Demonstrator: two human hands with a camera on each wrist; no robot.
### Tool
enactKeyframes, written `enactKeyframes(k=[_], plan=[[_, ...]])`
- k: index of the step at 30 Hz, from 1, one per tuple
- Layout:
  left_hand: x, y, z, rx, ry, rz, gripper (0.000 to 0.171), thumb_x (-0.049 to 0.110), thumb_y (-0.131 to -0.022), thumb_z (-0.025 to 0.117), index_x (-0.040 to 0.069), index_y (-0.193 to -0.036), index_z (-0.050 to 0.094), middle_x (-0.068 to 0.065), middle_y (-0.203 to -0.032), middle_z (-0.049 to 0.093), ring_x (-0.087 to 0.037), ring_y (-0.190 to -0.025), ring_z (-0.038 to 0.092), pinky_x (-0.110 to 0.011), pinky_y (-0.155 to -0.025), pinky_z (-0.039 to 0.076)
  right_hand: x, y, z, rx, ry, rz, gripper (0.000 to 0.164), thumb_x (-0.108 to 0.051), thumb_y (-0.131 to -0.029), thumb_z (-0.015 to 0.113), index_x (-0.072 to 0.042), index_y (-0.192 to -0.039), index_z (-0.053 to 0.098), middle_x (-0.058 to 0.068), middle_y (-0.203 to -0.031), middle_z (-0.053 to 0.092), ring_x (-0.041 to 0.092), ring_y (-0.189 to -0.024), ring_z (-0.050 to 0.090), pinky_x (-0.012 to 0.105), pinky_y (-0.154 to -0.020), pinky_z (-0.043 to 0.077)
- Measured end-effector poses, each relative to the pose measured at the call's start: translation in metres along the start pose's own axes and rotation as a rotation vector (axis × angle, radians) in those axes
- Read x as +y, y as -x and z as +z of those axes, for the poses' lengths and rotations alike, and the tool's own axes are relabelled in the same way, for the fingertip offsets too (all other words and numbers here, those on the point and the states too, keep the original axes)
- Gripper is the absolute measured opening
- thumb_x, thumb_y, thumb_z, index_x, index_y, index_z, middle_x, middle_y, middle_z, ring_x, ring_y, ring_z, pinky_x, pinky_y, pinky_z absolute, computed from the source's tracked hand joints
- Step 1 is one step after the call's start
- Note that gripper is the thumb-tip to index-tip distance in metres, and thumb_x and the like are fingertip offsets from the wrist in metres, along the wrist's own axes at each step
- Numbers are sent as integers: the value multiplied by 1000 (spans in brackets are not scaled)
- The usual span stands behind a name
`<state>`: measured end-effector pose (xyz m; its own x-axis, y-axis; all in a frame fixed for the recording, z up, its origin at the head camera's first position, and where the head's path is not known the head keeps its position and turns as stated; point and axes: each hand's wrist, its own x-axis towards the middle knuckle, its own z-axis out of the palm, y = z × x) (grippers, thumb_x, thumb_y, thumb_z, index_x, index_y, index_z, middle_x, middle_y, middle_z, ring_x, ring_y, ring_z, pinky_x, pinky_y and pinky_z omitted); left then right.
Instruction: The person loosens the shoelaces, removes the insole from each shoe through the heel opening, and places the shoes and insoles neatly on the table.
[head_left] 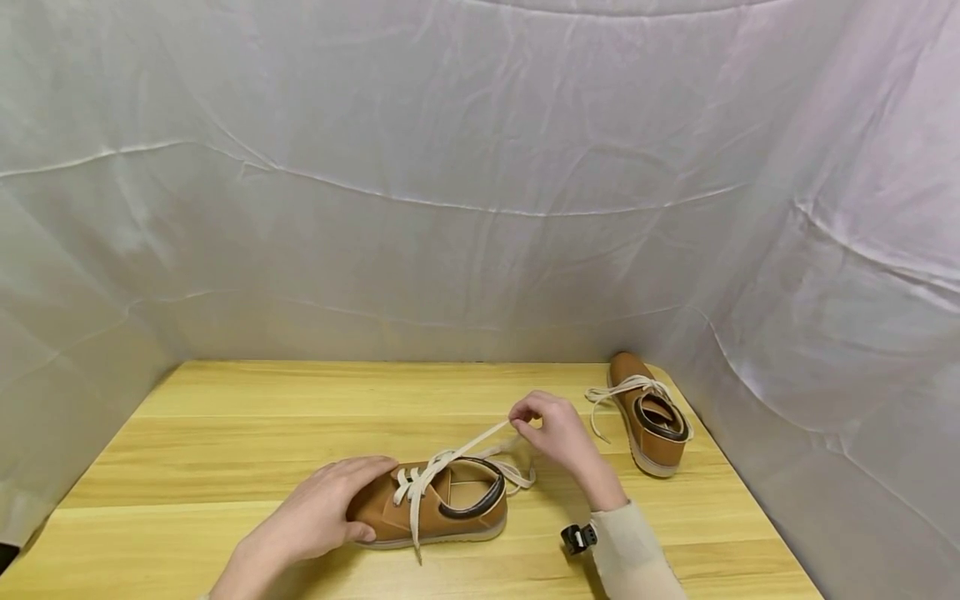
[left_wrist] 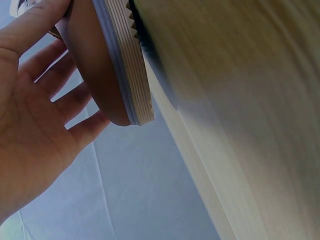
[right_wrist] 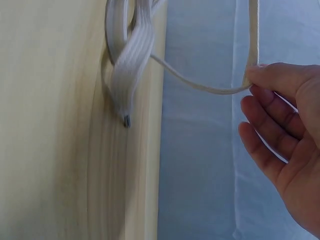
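Note:
A brown leather shoe (head_left: 408, 508) with a pale sole lies on the table, toe to the left and dark-padded collar to the right. My left hand (head_left: 322, 508) grips its toe, thumb on the near side and fingers over the far side. In the left wrist view the ridged sole (left_wrist: 127, 65) of the shoe shows beside the fingers. My right hand (head_left: 555, 429) pinches a cream shoelace (head_left: 476, 437) between thumb and forefinger, and the lace runs taut up from the shoe. In the right wrist view a flat lace end with a tip (right_wrist: 126, 120) hangs loose.
A second brown shoe (head_left: 663, 454) stands at the table's right rear, its laces loose over the left side. Grey-white cloth (head_left: 480, 250) walls the back and sides. A small black device (head_left: 577, 539) sits at the right sleeve. The table (head_left: 247, 400) has a wood-grain top.

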<state>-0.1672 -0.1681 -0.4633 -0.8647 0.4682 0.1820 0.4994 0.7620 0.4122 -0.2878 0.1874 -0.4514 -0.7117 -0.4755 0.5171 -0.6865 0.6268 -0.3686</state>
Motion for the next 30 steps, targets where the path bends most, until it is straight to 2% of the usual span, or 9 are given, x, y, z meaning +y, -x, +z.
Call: enactKeyframes(k=[3, 9, 16, 24, 30], plan=[[0, 0, 0, 1, -2, 1, 90, 23, -69, 95, 8, -149, 55, -12, -148, 59, -38, -134, 56, -66, -111, 41, 5, 1, 0, 11, 13, 22, 18, 5, -82, 82, -10, -88, 75, 0, -86, 72, 12, -78, 68, 32, -73, 61], [-1, 2, 1, 8, -3, 12, 90, 22, -69, 96, 8, -149, 55, -12, -147, 60, -38, -133, 57, -66, -110, 42, 13, 3, -2, 10, 57, 120, 16, 3, -83, 82, -12, -87, 76, -2, -86, 71, 13, -79, 67, 34, -74, 60], [-1, 1, 1, 0, 2, -5, 91, 22, -69, 95, 9, -149, 55, -12, -148, 59, -38, -135, 56, -66, -111, 41, 19, 5, -4, 16, 110, 220, 14, -1, -84, 82, -13, -87, 76, -2, -86, 71, 16, -80, 68, 37, -74, 59], [0, 1, 1, -1, -1, -1, 90, 22, -69, 95, 8, -149, 55, -12, -147, 59, -38, -134, 56, -66, -111, 42, 22, 7, -4, -26, 113, 253, 14, -2, -84, 82, -14, -88, 76, -2, -87, 71, 16, -80, 67, 38, -76, 59], [-1, 0, 1, -2, 0, -3, 91, 23, -69, 95, 9, -149, 55, -12, -148, 59, -38, -134, 56, -66, -111, 42, 20, 5, -4, -50, 74, 248, 16, -5, -84, 83, -13, -95, 75, -1, -95, 72, 21, -88, 68, 39, -80, 59]])
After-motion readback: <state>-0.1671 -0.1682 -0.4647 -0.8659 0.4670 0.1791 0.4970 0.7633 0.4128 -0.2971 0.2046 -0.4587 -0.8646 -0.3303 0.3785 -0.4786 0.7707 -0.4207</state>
